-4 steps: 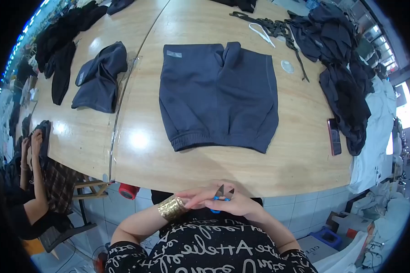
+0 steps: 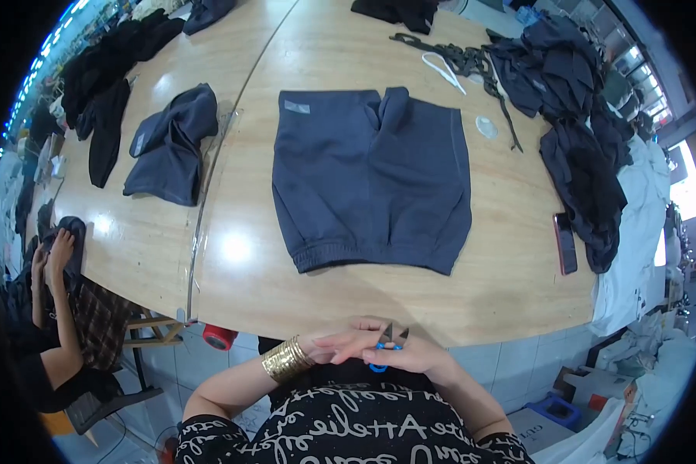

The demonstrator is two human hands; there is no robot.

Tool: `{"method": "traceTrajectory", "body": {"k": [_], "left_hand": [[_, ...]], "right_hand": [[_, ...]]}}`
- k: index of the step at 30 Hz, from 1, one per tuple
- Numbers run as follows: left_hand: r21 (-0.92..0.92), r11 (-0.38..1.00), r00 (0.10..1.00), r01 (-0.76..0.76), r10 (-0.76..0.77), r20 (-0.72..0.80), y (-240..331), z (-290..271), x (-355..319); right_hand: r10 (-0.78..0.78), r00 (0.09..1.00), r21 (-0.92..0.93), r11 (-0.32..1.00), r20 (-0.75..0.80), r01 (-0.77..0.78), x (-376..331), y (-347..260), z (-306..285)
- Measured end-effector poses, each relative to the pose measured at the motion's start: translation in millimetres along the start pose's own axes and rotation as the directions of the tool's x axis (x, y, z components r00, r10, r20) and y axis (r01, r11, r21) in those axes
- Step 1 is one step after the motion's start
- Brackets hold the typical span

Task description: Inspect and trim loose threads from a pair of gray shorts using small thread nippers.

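Hands: The left hand [image 2: 346, 342] and right hand [image 2: 414, 357] meet just off the near edge of the table [image 2: 232, 255], close to the person's chest.
Right hand: Curled closed around small blue-handled scissors [image 2: 387, 340], whose dark blades point up and away.
Left hand: Fingers stretched out nearly flat, lying across the right hand and touching the scissors; whether it holds anything cannot be told.
Wrist: A wide gold cuff bracelet [image 2: 284, 359] sits on the left forearm.
Scissors: Held in the air in front of the body, near the table's front edge, apart from the cloth.
Garment: Dark blue shorts [image 2: 371, 178] lie flat at the middle of the table, cuffed hems toward the near edge, waistband far.
Containers: A blue crate [image 2: 555, 410] stands on the floor at near right; its contents cannot be made out.
Edges and room: Bare wood runs between the shorts' hems and the near edge, and again to the left of the shorts.
Left side: A crumpled blue garment [image 2: 170, 143] lies well apart from the shorts.
Right side: A heap of dark clothes [image 2: 576, 116] crowds the far right, with a dark phone [image 2: 564, 243] beside it near the right edge.
Neighbour: Another person's arm [image 2: 58, 286] reaches to the table's left end.
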State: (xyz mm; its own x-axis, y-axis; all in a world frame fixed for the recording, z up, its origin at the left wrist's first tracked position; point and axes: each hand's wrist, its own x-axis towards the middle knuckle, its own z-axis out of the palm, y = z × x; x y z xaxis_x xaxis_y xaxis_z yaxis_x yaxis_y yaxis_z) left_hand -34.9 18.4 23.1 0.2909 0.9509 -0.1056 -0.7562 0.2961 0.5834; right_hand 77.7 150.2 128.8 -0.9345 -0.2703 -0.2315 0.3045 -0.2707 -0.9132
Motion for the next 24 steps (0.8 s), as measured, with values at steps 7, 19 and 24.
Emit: {"method": "traceTrajectory", "body": {"k": [7, 19, 24], "left_hand": [[-0.212, 0.976, 0.996, -0.043, 0.058, 0.061, 44.3, 18.0, -2.7], [0.383, 0.905, 0.983, -0.184, 0.172, 0.068, -27.8, -33.8, -29.5], [-0.299, 0.948, 0.991, -0.107, 0.078, -0.106, 19.6, -0.4, -41.8]], "right_hand": [[-0.14, 0.982, -0.109, 0.982, 0.126, 0.154, 26.0, -28.8, -8.5], [0.126, 0.949, -0.152, 0.985, 0.289, -0.084, 42.0, -60.3, 12.3], [0.048, 0.979, -0.067, 0.997, 0.196, -0.035, 37.3, -57.9, 10.7]]}}
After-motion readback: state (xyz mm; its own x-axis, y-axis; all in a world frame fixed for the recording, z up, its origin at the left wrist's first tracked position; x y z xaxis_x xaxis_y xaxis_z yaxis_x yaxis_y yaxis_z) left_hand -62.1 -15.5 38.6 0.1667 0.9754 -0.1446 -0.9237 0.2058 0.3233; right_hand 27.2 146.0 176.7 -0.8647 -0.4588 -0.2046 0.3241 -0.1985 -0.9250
